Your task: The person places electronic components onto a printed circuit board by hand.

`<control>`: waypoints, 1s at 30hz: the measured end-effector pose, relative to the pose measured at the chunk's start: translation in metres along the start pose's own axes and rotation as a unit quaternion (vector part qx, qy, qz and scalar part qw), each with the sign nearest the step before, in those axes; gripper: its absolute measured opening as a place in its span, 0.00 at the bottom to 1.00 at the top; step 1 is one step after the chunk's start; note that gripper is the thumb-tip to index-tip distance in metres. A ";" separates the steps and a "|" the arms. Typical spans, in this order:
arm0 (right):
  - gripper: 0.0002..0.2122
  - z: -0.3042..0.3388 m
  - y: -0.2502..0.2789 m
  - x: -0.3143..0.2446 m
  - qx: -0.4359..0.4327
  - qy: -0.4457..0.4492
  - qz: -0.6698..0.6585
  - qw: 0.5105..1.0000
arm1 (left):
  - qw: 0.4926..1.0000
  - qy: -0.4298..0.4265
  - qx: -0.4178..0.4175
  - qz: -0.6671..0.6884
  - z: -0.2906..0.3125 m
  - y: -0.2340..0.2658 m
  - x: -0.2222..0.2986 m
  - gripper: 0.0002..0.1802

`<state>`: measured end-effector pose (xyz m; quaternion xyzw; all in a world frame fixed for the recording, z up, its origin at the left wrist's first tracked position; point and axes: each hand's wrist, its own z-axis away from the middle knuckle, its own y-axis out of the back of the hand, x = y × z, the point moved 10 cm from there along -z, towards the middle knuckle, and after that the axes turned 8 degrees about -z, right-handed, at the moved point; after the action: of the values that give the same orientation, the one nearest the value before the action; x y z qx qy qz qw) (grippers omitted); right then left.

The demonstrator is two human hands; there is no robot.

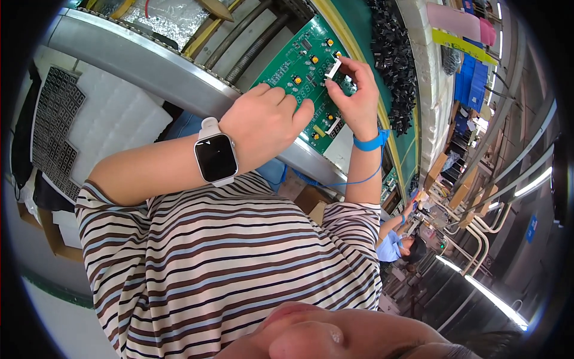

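A green circuit board (291, 63) with orange-yellow buttons lies tilted on the conveyor in front of me. My right hand (357, 96), with a blue wrist strap, pinches a small white-sided digit display (333, 68) between thumb and fingers, just over the board's right part. Another digit display (335, 128) sits at the board's near end. My left hand (266, 122) is curled at the board's near left edge, a white-banded watch (216, 158) on its wrist. Its fingertips are turned away, so whatever they grip is hidden.
A metal conveyor rail (149, 57) runs between me and the board. Many black parts (393, 60) are heaped beyond it on the right. At the left, a block of digit displays (57, 119) lies on white foam (113, 128). Another person (391, 245) works farther along the line.
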<state>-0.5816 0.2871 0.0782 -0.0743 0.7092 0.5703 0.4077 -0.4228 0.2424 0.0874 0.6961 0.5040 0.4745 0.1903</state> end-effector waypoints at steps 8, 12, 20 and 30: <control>0.21 -0.001 0.000 -0.007 -0.008 0.006 0.023 1.000 | 0.995 0.004 -0.101 -0.001 0.003 -0.015 0.000 0.27; 0.21 -0.003 -0.001 -0.014 -0.019 0.020 0.045 0.999 | 0.991 0.013 -0.135 0.004 0.002 -0.018 -0.002 0.27; 0.19 -0.012 -0.001 -0.021 -0.080 0.026 0.068 0.994 | 0.996 0.010 -0.092 -0.020 -0.004 -0.011 0.000 0.19; 0.19 -0.012 0.000 -0.011 -0.080 0.006 0.036 0.996 | 0.994 0.020 -0.085 -0.068 -0.002 -0.011 0.007 0.18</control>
<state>-0.5802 0.2729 0.0858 -0.0841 0.6661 0.6388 0.3758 -0.4299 0.2529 0.0830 0.6315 0.5118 0.5156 0.2709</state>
